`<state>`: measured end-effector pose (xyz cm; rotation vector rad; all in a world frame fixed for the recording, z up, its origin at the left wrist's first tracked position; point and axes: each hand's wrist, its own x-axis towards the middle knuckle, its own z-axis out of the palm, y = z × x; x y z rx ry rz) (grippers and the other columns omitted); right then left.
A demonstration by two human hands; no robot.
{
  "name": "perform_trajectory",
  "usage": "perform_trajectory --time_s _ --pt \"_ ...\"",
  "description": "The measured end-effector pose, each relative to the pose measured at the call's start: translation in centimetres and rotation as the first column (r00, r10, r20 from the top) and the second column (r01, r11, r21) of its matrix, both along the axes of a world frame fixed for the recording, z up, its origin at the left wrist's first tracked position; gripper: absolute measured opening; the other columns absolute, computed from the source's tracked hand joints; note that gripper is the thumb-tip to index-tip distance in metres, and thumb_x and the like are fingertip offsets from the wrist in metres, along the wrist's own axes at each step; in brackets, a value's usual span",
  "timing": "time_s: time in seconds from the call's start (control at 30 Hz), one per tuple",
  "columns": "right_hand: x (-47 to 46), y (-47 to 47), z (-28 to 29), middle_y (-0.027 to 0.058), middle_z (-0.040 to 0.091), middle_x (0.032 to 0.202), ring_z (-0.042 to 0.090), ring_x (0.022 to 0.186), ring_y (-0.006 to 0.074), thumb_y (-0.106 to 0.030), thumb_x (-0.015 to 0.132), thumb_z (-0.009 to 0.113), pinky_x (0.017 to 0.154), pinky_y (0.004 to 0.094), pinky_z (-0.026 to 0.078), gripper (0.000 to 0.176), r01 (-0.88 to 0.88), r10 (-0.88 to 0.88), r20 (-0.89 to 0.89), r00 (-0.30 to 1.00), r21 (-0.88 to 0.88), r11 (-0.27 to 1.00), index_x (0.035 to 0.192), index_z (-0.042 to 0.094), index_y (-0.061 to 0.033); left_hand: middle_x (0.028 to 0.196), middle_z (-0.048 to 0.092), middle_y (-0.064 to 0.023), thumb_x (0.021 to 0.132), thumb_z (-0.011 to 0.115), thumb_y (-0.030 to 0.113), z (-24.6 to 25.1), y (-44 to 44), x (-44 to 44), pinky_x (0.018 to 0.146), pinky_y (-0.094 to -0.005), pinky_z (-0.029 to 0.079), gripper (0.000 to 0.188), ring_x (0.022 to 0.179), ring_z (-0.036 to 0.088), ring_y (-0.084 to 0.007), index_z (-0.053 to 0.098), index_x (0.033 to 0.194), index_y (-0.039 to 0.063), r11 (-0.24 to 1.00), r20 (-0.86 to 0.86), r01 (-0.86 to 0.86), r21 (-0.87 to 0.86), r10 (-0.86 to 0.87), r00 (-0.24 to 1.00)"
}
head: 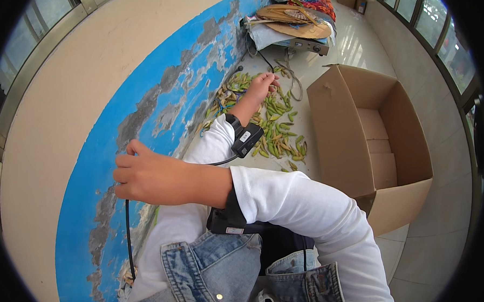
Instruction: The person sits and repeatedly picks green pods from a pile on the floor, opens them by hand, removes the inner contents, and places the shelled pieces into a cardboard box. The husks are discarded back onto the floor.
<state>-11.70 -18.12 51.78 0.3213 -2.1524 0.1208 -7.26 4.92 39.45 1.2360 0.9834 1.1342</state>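
My left hand (263,85) reaches out over scattered green and yellowish pods (278,137) on the floor, fingers curled. A thin black cable (267,61) runs from the appliance down to its fingertips; whether they pinch it or it passes behind them is unclear. Crossing in front, my right hand (148,175) is closed in a fist before the blue peeling wall (104,157). From beneath that fist a black cord (129,241) hangs down towards the wall's foot. A black device (247,139) is strapped at my left wrist, and another (225,222) sits under the right cuff.
An opened cardboard box (338,134) stands on the tiles at the right. Farther off, woven fans (289,17) and cloth lie piled on a metal appliance (306,46). A cable plug (240,68) lies among the pods by the wall. A grey cord (298,83) loops nearby.
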Motion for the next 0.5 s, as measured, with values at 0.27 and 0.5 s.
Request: perform_trajectory --time_s 0.27,0.5 --pt "-1.3 0.1 -1.1 -0.0025 0.044 0.065 0.044 0.078 0.0159 -0.013 0.070 0.064 0.075 0.0335 0.032 0.006 -0.079 0.079 -0.001 0.997 -0.057 0.995 0.067 0.059 -0.0126 0.087 0.060 0.0004 0.095 0.042 0.027 -0.7 0.4 -1.6 0.057 -0.0227 0.039 0.026 0.069 0.049 -0.0072 0.059 0.102 0.009 0.996 -0.028 -0.095 0.005 0.095 0.995" --pt "0.0 -0.7 0.0 -0.0008 0.050 0.069 0.049 0.079 0.0182 -0.016 0.072 0.066 0.072 0.0327 0.037 0.004 -0.047 0.047 0.093 0.995 -0.010 0.999 0.074 0.064 -0.0140 0.086 0.057 0.0054 0.095 0.042 0.025 -1.2 0.2 -3.4 0.059 -0.0206 0.038 0.022 0.069 0.046 -0.0046 0.059 0.102 0.013 0.991 0.004 -0.131 -0.037 0.131 0.991"
